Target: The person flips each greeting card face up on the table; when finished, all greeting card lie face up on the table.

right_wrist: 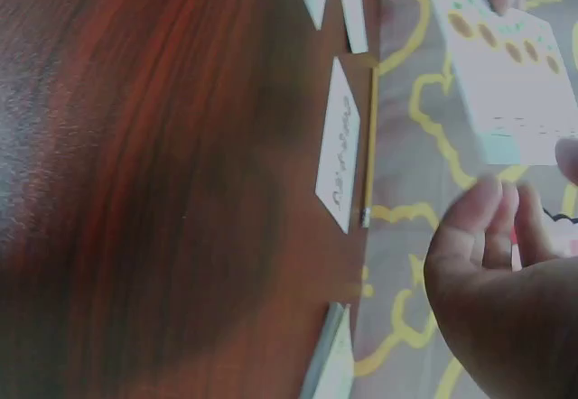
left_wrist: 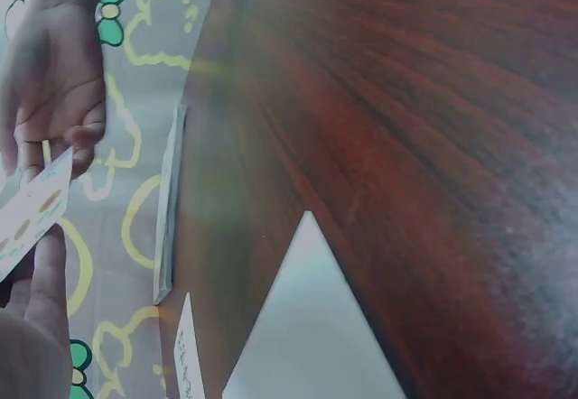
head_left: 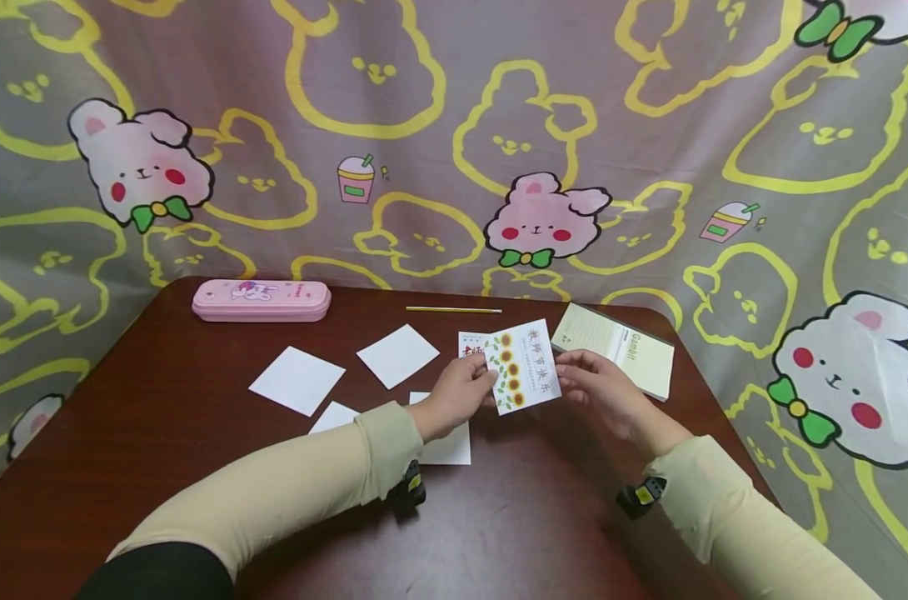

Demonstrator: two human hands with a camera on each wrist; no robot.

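"Head view: state the supporting surface and obstructions."

"Dark red-brown wooden desk. Cream rectangular notebook lies behind the right hand; pink oblong pencil case sits near the far left edge."

"State of each hand?"

"Left hand pinches the white sunflower-printed paper card at its left edge. Right hand is at the opposite edge; whether it grips cannot be told."

"Card alignment and room?"

"Raised between both hands, longer edges pointing away, leaning slightly left. Blank white paper cards limit room at left; the widest room is on the near side. Thin yellow pencil lies crosswise near the far edge."
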